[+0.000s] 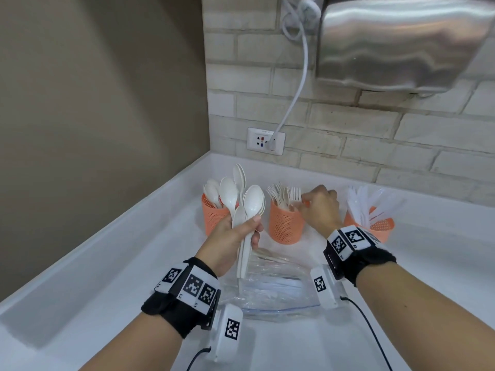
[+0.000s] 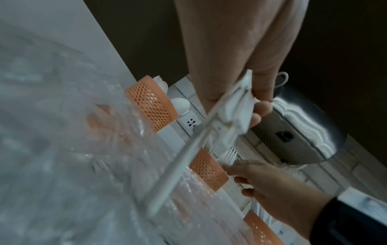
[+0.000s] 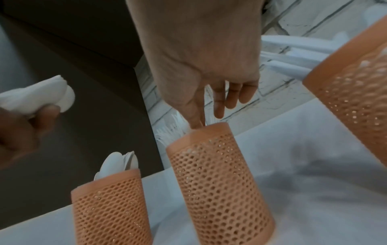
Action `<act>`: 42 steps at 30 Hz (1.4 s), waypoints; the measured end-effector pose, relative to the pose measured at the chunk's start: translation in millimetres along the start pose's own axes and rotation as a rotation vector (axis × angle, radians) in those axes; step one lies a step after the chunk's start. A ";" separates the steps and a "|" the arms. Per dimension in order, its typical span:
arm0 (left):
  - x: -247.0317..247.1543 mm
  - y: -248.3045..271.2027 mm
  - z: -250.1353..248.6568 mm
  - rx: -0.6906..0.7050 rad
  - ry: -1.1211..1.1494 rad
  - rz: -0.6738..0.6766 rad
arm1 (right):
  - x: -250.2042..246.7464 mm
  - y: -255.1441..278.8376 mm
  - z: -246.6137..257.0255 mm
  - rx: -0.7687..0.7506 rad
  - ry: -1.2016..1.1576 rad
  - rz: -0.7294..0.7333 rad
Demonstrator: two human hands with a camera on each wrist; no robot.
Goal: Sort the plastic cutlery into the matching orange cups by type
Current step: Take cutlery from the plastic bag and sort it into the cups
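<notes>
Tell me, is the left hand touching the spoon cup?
Apart. In the head view the left hand holds its spoons in front of the spoon cup; nothing meets it.

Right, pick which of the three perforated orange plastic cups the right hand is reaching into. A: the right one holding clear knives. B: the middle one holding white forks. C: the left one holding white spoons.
B: the right hand has its fingertips at the rim of the middle perforated orange plastic cup, among the white plastic forks.
</notes>
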State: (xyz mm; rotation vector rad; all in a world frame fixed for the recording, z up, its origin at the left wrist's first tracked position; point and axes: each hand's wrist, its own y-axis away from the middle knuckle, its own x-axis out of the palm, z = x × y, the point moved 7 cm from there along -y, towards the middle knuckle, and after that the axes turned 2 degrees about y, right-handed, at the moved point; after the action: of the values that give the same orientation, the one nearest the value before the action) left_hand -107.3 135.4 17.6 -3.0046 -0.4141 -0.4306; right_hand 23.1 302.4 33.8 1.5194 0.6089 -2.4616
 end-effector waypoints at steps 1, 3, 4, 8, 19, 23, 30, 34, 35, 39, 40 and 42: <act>-0.1 0.2 -1.9 -0.002 0.027 0.007 | -0.7 0.7 0.6 0.004 0.008 0.008; 0.0 0.3 -6.4 -0.001 0.089 0.021 | -13.9 6.1 13.2 -0.063 -0.096 -0.092; 0.0 0.2 -8.7 0.006 0.116 0.021 | -24.2 12.5 24.2 -0.119 -0.211 -0.183; -5.5 -4.7 -12.0 0.041 0.190 -0.063 | -30.4 44.8 77.2 -0.335 -0.575 -0.026; -3.8 -0.6 -21.8 0.028 0.103 -0.023 | 14.3 90.2 118.5 -0.264 -0.883 0.761; -11.7 -1.8 -22.4 0.060 0.032 -0.101 | 16.7 88.8 115.0 -0.215 -1.067 0.767; -14.6 -7.7 -35.0 0.085 -0.482 -0.269 | 21.2 91.7 116.6 -0.236 -1.080 0.758; -9.0 -12.0 -39.8 -0.013 -0.783 -0.070 | 21.6 79.8 113.0 -0.137 -1.057 0.630; -12.8 -13.2 -44.4 -0.015 -0.772 -0.062 | 20.1 74.1 111.0 -0.108 -1.107 0.581; -58.3 -25.6 -67.7 0.091 -0.728 -0.310 | 12.1 46.9 103.1 -0.007 -1.316 0.393; -73.7 -30.6 -64.3 0.070 -0.745 -0.358 | 10.9 39.7 102.2 0.005 -1.329 0.350; -96.5 -42.4 -50.8 -0.026 -0.828 -0.367 | 9.9 25.3 102.8 0.006 -1.310 0.251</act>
State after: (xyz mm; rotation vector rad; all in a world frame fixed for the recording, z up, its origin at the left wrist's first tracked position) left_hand -221.5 145.8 40.2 -2.9786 -1.0071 0.8378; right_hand -55.6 235.5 59.2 -0.2065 0.1145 -2.5369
